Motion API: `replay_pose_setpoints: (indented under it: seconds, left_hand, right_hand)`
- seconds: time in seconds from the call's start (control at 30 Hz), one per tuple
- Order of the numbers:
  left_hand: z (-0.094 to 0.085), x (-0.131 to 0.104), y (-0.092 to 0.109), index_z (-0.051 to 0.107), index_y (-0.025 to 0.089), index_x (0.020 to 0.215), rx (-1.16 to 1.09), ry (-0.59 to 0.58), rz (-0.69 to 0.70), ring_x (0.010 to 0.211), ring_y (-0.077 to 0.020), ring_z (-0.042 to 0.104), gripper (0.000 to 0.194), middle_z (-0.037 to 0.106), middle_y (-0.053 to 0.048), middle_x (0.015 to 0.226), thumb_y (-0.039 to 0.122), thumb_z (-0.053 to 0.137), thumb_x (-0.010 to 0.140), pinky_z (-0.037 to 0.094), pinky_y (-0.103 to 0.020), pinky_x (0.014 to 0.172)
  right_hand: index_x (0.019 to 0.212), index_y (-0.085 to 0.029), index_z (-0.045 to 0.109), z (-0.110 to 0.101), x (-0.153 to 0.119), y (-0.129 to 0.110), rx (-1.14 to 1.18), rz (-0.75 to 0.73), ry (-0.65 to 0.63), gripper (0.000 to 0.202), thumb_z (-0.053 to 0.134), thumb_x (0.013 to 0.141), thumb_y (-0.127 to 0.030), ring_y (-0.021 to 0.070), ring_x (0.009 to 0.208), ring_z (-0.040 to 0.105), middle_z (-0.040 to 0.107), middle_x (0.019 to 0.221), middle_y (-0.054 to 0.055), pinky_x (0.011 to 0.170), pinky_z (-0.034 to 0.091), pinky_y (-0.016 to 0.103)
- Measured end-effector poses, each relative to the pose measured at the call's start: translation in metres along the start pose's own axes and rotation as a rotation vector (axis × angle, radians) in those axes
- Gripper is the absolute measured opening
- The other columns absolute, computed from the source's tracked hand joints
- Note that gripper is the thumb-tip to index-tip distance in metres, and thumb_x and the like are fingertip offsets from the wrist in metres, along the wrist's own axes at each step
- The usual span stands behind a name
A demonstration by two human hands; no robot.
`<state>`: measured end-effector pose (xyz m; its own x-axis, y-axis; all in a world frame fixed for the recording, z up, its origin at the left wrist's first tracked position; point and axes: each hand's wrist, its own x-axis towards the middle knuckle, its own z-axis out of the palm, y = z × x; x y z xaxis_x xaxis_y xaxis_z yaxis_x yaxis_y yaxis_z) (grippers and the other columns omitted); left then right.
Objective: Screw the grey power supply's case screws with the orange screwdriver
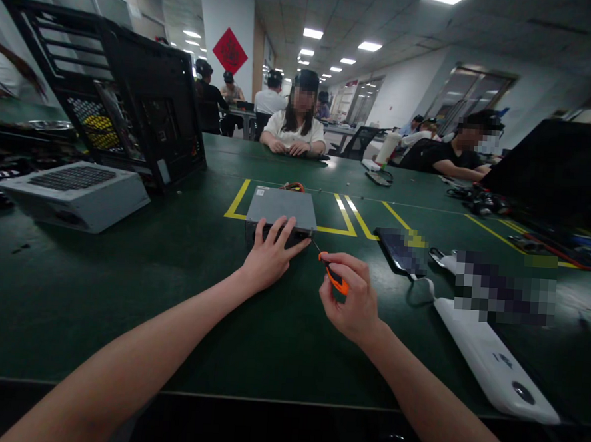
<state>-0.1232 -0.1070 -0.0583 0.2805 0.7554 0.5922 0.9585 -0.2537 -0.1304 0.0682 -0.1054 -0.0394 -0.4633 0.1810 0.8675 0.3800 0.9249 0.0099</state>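
A grey metal computer power supply lies on the green table, partly inside a yellow tape outline. Spread over its near edge are the fingers of my left hand, pressing on the top and front side. My right hand grips an orange and black screwdriver. The screwdriver's thin shaft points up and left, its tip at the near right corner of the power supply. Whether the tip sits in a screw is too small to tell. Coloured cables show behind the power supply.
Left, an open black computer case stands near another grey power supply. To the right lie a phone and a white power bank with a cable. Across the table sits a person. A black monitor-like panel stands far right.
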Motion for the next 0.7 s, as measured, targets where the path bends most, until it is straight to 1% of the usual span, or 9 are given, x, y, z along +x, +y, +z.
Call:
replay_pose_setpoints:
  seconds: [0.1, 0.17, 0.23, 0.3, 0.4, 0.47, 0.57, 0.63, 0.7]
  left_hand:
    - [-0.0002, 0.0, 0.0, 0.041, 0.035, 0.131, 0.002, -0.007, -0.003, 0.132, -0.0327, 0.021, 0.054, 0.026, -0.011, 0.144, 0.02, 0.054, 0.08, 0.01, -0.06, 0.103]
    - [-0.0006, 0.0001, -0.0002, 0.041, 0.034, 0.131, 0.006, -0.014, 0.005, 0.132, -0.0328, 0.02, 0.054, 0.026, -0.012, 0.144, 0.021, 0.053, 0.08, 0.01, -0.06, 0.103]
    - [-0.0012, 0.0002, -0.0004, 0.04, 0.034, 0.131, 0.011, -0.016, 0.01, 0.132, -0.033, 0.021, 0.054, 0.026, -0.012, 0.144, 0.021, 0.053, 0.08, 0.011, -0.06, 0.103]
    - [-0.0016, 0.0003, -0.0004, 0.04, 0.034, 0.131, 0.015, -0.015, 0.007, 0.132, -0.0333, 0.021, 0.055, 0.026, -0.013, 0.144, 0.021, 0.054, 0.08, 0.012, -0.06, 0.102]
    - [-0.0016, 0.0004, 0.0, 0.04, 0.035, 0.131, 0.016, -0.014, 0.003, 0.131, -0.0334, 0.022, 0.054, 0.027, -0.013, 0.143, 0.021, 0.054, 0.081, 0.012, -0.06, 0.102]
    - [-0.0012, 0.0005, 0.0002, 0.04, 0.035, 0.131, 0.017, -0.012, 0.003, 0.131, -0.0335, 0.022, 0.054, 0.027, -0.013, 0.143, 0.021, 0.054, 0.081, 0.012, -0.06, 0.102]
    - [-0.0006, 0.0007, 0.0002, 0.041, 0.035, 0.131, 0.018, -0.012, 0.003, 0.131, -0.0334, 0.022, 0.054, 0.027, -0.013, 0.143, 0.021, 0.055, 0.08, 0.012, -0.06, 0.102]
    - [-0.0003, 0.0007, -0.0001, 0.041, 0.035, 0.131, 0.017, -0.011, 0.002, 0.131, -0.0331, 0.023, 0.055, 0.027, -0.013, 0.143, 0.021, 0.055, 0.08, 0.012, -0.06, 0.103]
    - [-0.0003, 0.0007, -0.0002, 0.041, 0.035, 0.131, 0.012, -0.009, 0.001, 0.131, -0.0333, 0.023, 0.055, 0.027, -0.013, 0.144, 0.021, 0.056, 0.079, 0.012, -0.06, 0.102]
  right_hand:
    - [0.119, -0.023, 0.035, 0.0003, 0.0014, -0.0005, -0.024, -0.002, -0.013, 0.048, 0.056, 0.078, -0.01, 0.0201, 0.099, 0.055, 0.053, 0.108, 0.009, 0.077, 0.055, 0.037]
    - [0.118, -0.022, 0.036, 0.0, 0.0023, -0.0008, -0.047, -0.014, -0.017, 0.046, 0.055, 0.079, -0.008, 0.0191, 0.097, 0.055, 0.053, 0.106, 0.009, 0.076, 0.055, 0.035]
    - [0.118, -0.02, 0.035, -0.0001, 0.0027, -0.0007, -0.029, -0.031, -0.015, 0.047, 0.052, 0.078, -0.003, 0.0192, 0.101, 0.054, 0.052, 0.109, 0.011, 0.078, 0.054, 0.035]
    - [0.118, -0.019, 0.035, 0.0, 0.0023, -0.0002, -0.028, -0.034, -0.011, 0.048, 0.053, 0.077, -0.003, 0.0206, 0.104, 0.053, 0.05, 0.111, 0.012, 0.08, 0.054, 0.036]
    - [0.115, -0.023, 0.039, 0.0006, 0.0, 0.001, -0.094, -0.001, -0.013, 0.045, 0.057, 0.077, -0.007, 0.0205, 0.099, 0.054, 0.05, 0.108, 0.009, 0.075, 0.055, 0.035]
    - [0.116, -0.025, 0.039, 0.001, -0.0016, 0.001, -0.096, 0.022, -0.027, 0.044, 0.054, 0.078, -0.007, 0.0196, 0.098, 0.055, 0.051, 0.108, 0.008, 0.076, 0.055, 0.035]
    - [0.119, -0.025, 0.035, 0.001, -0.0024, -0.0005, -0.045, 0.021, -0.034, 0.047, 0.052, 0.079, -0.006, 0.0206, 0.103, 0.053, 0.05, 0.112, 0.009, 0.079, 0.054, 0.038]
    - [0.118, -0.024, 0.036, 0.0005, -0.0019, -0.0016, -0.064, 0.021, -0.027, 0.047, 0.056, 0.078, -0.01, 0.0212, 0.101, 0.054, 0.05, 0.11, 0.009, 0.076, 0.055, 0.038]
    - [0.117, -0.024, 0.038, -0.0002, -0.0011, -0.0019, -0.086, 0.019, -0.024, 0.046, 0.057, 0.078, -0.01, 0.0203, 0.098, 0.055, 0.05, 0.108, 0.009, 0.074, 0.055, 0.035]
